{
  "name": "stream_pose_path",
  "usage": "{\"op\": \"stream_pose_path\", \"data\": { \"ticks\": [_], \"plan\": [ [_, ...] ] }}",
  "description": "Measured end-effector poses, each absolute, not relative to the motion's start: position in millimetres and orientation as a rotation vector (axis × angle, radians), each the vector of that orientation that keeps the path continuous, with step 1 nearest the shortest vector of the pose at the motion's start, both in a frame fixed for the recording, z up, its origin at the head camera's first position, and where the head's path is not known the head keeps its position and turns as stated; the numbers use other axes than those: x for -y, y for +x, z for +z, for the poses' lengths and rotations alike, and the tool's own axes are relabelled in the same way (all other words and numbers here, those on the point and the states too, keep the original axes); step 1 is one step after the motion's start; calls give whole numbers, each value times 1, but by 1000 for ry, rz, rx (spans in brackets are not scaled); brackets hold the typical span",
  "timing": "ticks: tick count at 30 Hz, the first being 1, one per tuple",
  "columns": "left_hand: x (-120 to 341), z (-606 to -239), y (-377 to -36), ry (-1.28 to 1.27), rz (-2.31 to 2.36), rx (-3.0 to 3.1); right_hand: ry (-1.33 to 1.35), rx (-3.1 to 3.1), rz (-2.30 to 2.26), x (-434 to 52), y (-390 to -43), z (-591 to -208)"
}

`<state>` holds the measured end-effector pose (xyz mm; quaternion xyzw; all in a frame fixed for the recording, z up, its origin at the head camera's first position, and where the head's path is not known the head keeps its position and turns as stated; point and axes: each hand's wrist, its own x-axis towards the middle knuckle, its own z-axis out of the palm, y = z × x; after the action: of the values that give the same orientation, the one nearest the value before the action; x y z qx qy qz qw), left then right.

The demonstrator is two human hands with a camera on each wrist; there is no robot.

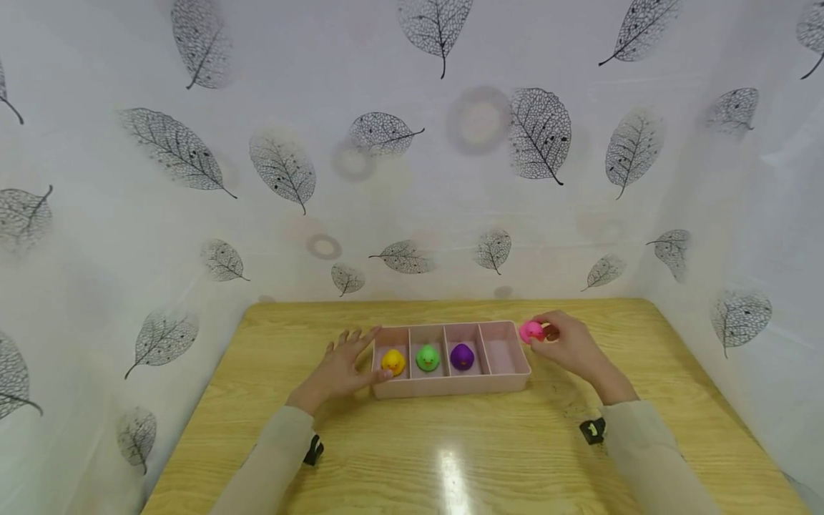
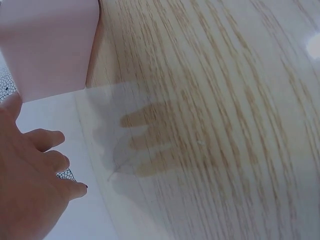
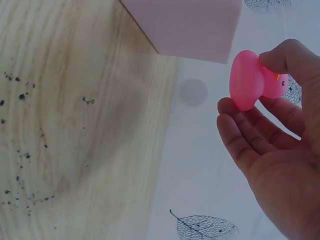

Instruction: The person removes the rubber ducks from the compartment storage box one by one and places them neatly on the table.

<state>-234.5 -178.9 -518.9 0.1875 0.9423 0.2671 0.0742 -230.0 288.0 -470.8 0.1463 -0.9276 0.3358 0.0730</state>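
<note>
A pink box (image 1: 450,387) with a row of compartments sits on the wooden table. From the left, its compartments hold a yellow rubber duck (image 1: 393,363), a green rubber duck (image 1: 428,357) and a purple rubber duck (image 1: 462,357); the rightmost has nothing in it. My right hand (image 1: 569,345) pinches a pink rubber duck (image 3: 247,80) between thumb and fingers, just beyond the box's right end. At the left end, my left hand (image 1: 341,365) touches the box with its fingers spread, the thumb along the front rim near the yellow duck.
The wooden table (image 1: 399,458) extends around the box. Behind it and at both sides hangs a white curtain (image 1: 412,200) with a leaf print. Dark specks (image 3: 22,96) mark the tabletop near the right hand. Black straps (image 1: 593,430) show at the wrists.
</note>
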Motion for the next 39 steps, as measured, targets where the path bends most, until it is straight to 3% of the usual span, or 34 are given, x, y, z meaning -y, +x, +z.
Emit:
{"op": "stream_pose_path", "data": {
  "ticks": [39],
  "plan": [
    [177,-512,-232,559,789,-2807,181,2907,1120,-332,-226,-509]
  ]
}}
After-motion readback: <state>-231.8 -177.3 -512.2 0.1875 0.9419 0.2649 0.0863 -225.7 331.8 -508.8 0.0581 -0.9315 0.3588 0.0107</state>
